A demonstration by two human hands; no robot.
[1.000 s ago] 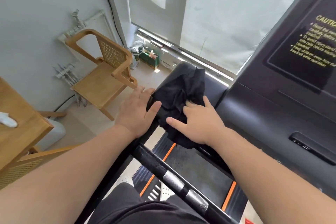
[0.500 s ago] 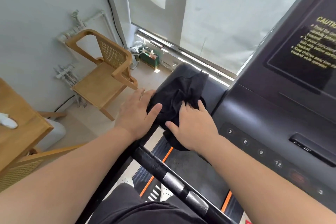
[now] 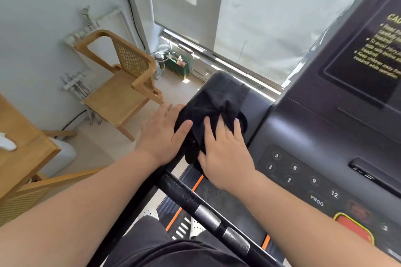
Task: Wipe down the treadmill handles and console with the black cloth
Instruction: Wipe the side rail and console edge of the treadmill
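The right hand [image 3: 225, 156], fingers flat and pressing the black cloth [image 3: 213, 110], has slid it forward off the keypad [image 3: 303, 178] onto the console's left wing [image 3: 258, 104]; the left hand [image 3: 161, 134] apparently steadies the cloth's edge, fingers unclenched.

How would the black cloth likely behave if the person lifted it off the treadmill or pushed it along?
The black cloth is bunched in soft folds under the right hand, so it would probably hang limp when lifted. It looks thin, likely light. Pushed, it may crumple rather than slide flat; the left hand steadies its edge.
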